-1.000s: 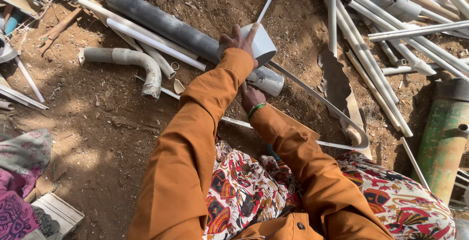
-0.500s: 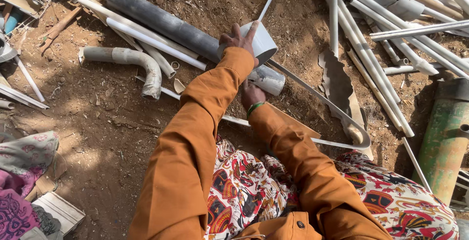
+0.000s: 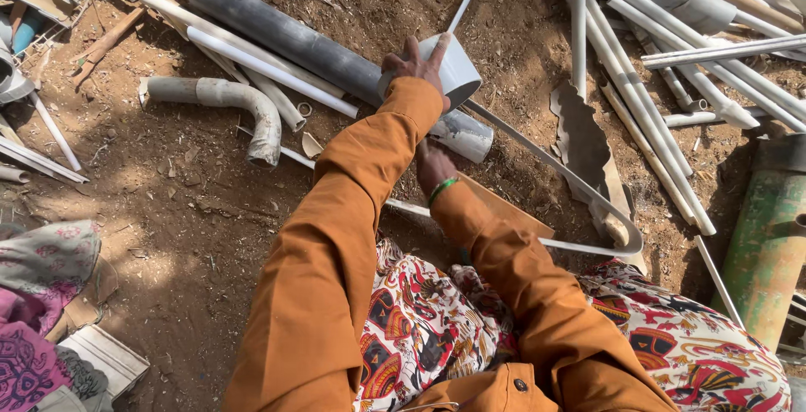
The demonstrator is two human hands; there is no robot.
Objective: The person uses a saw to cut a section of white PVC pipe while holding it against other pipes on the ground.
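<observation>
My left hand (image 3: pixel 411 64) reaches forward and grips a short, wide, light grey pipe piece (image 3: pixel 457 72), with one finger laid along its rim. The piece rests on a long dark grey pipe (image 3: pixel 277 34) lying diagonally on the dirt. My right hand (image 3: pixel 432 164), with a green bangle at the wrist, sits just below that pipe's near end (image 3: pixel 466 135). Its fingers are hidden behind my left orange sleeve, so what it holds is not visible. A bent metal saw frame (image 3: pixel 588 198) with a thin blade lies by my right forearm.
A curved grey pipe elbow (image 3: pixel 243 101) and thin white tubes (image 3: pixel 269 68) lie to the left. Several long white pipes (image 3: pixel 663 68) are stacked at the upper right. A green cylinder (image 3: pixel 768 236) stands at the right edge, and patterned cloth (image 3: pixel 38 294) lies at the lower left.
</observation>
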